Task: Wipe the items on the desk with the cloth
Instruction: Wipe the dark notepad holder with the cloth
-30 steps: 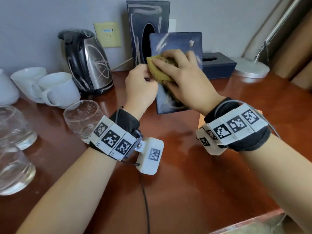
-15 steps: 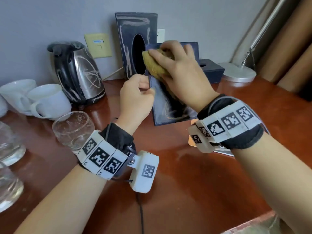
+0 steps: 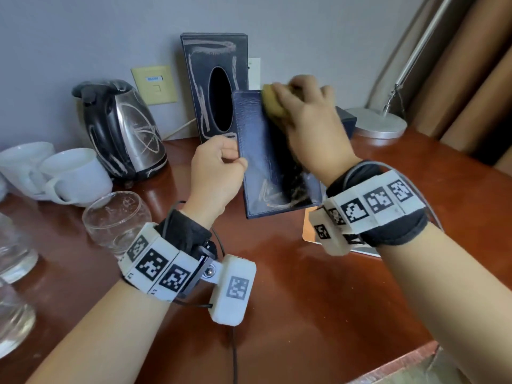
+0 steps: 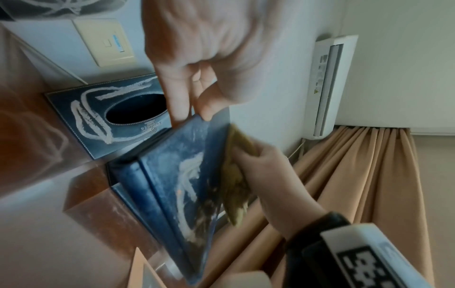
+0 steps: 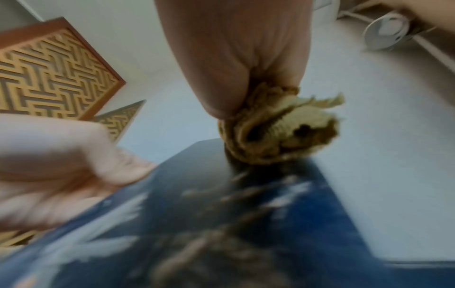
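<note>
A dark blue leather folder (image 3: 266, 162) stands tilted on the brown desk (image 3: 291, 314), streaked with white marks near its lower end. My left hand (image 3: 221, 164) pinches its left edge between thumb and fingers (image 4: 189, 103). My right hand (image 3: 307, 117) grips a bunched yellow cloth (image 3: 273, 102) and presses it against the folder's top right part. The right wrist view shows the cloth (image 5: 278, 132) wadded under my fingers above the blue folder (image 5: 270, 224). From the left wrist, the folder (image 4: 177, 185) appears with the cloth (image 4: 236, 175) at its right side.
A blue tissue box (image 3: 216, 87) with white streaks stands against the wall behind the folder. A steel kettle (image 3: 124, 131), two white cups (image 3: 72, 176) and glasses (image 3: 116, 220) fill the left side. A lamp base (image 3: 379, 123) and a low blue box sit at the right.
My right hand has carried the cloth from the folder's upper left across to its upper right. The left hand's grip has slid lower along the left edge. The head view has shifted.
</note>
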Tool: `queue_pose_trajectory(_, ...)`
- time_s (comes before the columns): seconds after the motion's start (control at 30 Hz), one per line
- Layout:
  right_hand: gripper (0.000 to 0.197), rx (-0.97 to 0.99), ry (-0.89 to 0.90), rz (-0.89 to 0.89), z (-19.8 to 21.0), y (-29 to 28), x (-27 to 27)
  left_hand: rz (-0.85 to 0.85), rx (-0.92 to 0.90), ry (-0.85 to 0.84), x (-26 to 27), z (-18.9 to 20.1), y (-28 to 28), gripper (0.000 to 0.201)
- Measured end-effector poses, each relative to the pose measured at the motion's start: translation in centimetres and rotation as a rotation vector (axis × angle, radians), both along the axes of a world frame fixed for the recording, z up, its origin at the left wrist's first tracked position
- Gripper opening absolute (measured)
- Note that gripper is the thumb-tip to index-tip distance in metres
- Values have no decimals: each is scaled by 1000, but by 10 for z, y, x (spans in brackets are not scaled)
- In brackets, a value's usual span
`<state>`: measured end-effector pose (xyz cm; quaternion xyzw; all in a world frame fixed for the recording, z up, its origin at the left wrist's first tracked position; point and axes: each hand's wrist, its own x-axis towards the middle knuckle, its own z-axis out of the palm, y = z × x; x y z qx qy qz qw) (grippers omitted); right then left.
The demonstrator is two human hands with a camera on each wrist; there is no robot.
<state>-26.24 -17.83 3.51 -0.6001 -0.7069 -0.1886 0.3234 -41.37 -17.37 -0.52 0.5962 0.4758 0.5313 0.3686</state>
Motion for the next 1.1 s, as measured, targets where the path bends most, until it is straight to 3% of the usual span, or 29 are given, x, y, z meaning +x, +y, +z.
queue_pose_trajectory(0.13, 54, -137, 20, -158, -19, -16, 20, 17, -25, -8, 0, 0, 0, 31)
queue_pose_trajectory(0.27, 46, -107, -103, 188, -30, -28, -10, -6, -65, -23, 2, 0, -2, 30)
queue_pose_trajectory(0.33, 40, -46, -146, 261, -18, -20, -21, -16, -56, -10, 3, 1, -4, 31)
queue_pose_trajectory(0.47, 45, -49, -117, 37, 19, -2, -13, -20, -55, -22, 4, 5, -8, 33)
queue_pose_trajectory(0.6, 51, -70, -28, -105, 9, -11, 8, 5, -32, -2, 2, 7, -9, 32)
queue_pose_trajectory(0.7, 48, -6, -74, 25, -11, -22, -10, -12, -26, 23, 8, 2, -13, 31)
queue_pose_trajectory(0.8, 40, 28, -114, 148, -6, -17, -24, -33, -43, 21, 9, 2, -15, 32)
queue_pose_trajectory(1.0, 47, 5, 31, 9, -2, -4, 25, -12, -90, -73, -1, 15, -9, 32)
queue_pose_trajectory(1.1, 44, -5, -135, 267, -28, -21, 34, 3, -115, -98, -5, 16, -6, 33)
